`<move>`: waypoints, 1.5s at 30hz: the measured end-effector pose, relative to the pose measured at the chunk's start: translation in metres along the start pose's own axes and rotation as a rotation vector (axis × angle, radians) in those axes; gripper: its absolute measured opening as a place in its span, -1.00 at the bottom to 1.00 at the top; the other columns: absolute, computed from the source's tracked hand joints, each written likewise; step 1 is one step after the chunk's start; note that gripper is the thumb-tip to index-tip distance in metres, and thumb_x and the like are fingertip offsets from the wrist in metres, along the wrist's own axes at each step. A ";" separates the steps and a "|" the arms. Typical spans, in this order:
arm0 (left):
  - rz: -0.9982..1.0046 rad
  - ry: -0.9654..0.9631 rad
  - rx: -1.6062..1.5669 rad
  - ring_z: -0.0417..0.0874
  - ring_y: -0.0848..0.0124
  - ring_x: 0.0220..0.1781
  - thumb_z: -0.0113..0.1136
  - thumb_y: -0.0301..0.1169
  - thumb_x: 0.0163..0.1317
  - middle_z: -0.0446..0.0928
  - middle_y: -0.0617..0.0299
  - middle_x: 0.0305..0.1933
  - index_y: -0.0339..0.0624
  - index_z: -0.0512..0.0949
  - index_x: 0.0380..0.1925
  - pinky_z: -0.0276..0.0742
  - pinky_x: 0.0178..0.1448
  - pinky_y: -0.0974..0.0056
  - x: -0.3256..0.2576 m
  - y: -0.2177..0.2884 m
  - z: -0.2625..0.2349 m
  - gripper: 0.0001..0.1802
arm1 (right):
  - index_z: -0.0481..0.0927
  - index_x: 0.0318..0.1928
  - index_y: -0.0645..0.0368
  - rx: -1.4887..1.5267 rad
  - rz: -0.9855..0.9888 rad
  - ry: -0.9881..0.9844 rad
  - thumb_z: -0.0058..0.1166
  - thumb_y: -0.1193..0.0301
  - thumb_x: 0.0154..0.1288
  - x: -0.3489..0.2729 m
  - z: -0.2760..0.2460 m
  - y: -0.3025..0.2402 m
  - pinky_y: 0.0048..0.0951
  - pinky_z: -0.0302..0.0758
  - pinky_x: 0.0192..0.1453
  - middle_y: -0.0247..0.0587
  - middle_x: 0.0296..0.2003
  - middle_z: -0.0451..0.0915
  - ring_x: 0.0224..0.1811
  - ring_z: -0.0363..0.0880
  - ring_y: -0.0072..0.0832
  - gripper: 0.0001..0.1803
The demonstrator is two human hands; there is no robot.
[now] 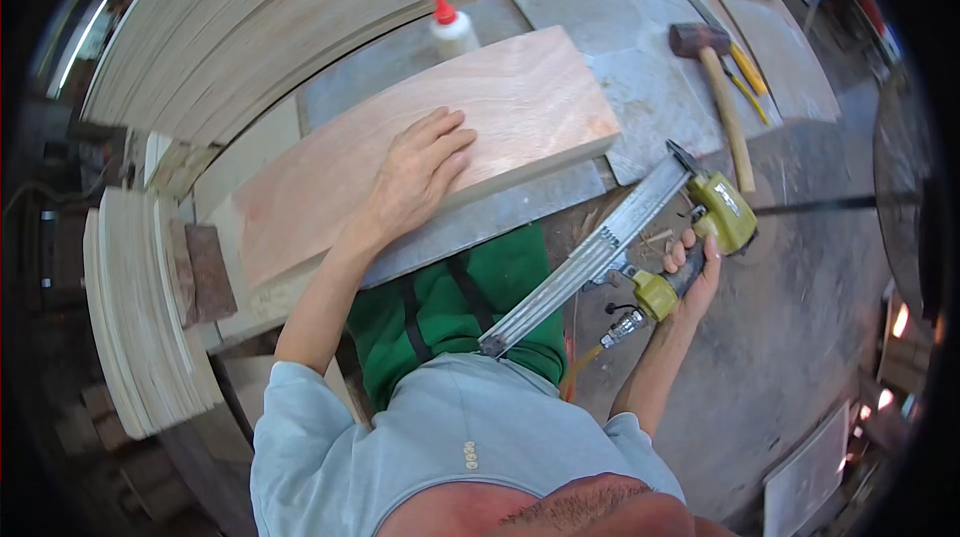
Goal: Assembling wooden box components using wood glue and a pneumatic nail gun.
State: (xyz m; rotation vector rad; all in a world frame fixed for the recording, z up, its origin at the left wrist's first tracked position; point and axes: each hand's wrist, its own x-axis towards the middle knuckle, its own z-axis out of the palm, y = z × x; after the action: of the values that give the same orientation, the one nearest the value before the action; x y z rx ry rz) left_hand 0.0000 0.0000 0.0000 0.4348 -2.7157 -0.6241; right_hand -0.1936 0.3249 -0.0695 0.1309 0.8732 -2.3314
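My left hand (424, 167) lies flat on top of a long wooden board piece (520, 97), its fingers stretched out and holding nothing. The piece rests on the workbench in front of me. Off to the right, my right hand (692, 270) is wrapped round the dark grip of a yellow-green pneumatic nail gun (725, 217). Its long metal magazine (590, 252) slants down toward my lap, and its nose sits just beyond the board's right end, apart from it. A hose joins the gun at the lower end of the grip.
A white glue bottle (453, 34) with a red nozzle stands behind the board. Further right lie a wooden-handled mallet (722, 87) and a yellow utility knife (746, 69). Stacked plywood strips (250, 27) fill the back left; more strips (140, 307) stand at the left.
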 end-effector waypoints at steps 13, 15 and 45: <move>-0.528 0.334 -0.350 0.61 0.39 -0.42 0.18 -0.47 0.18 0.60 0.15 -0.34 -0.31 0.60 -0.29 0.52 -0.30 0.34 -0.225 -0.007 -0.064 -0.86 | 0.47 -0.22 0.21 -0.798 -0.116 -0.036 0.01 0.26 0.35 0.011 0.038 -0.053 -0.57 0.37 -0.56 -0.33 -0.49 0.44 -0.54 0.40 -0.58 -0.76; -0.772 0.385 -0.474 0.54 0.50 -0.53 0.18 -0.43 0.20 0.57 0.22 -0.44 -0.30 0.60 -0.32 0.48 -0.42 0.39 -0.243 0.006 -0.078 -0.85 | 0.49 -0.26 0.21 -0.983 -0.097 0.039 0.05 0.27 0.33 0.028 0.058 -0.083 -0.57 0.36 -0.57 -0.32 -0.50 0.46 -0.57 0.39 -0.59 -0.77; -1.469 0.533 -0.547 0.56 0.51 -0.47 0.12 -0.35 0.27 0.58 0.21 -0.42 -0.31 0.56 -0.23 0.49 -0.35 0.39 -0.366 0.038 -0.024 -0.78 | 0.54 -0.26 0.43 -2.071 -0.217 -0.600 -0.09 0.24 0.36 0.284 0.099 -0.028 -0.36 0.43 -0.27 -0.12 -0.45 0.56 -0.42 0.49 -0.42 -0.60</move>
State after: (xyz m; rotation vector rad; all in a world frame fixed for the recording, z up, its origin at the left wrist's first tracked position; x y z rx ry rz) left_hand 0.3312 0.1556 -0.0488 2.0298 -1.2465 -1.2329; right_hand -0.4231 0.1289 -0.0623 -1.3800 2.3288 -0.4905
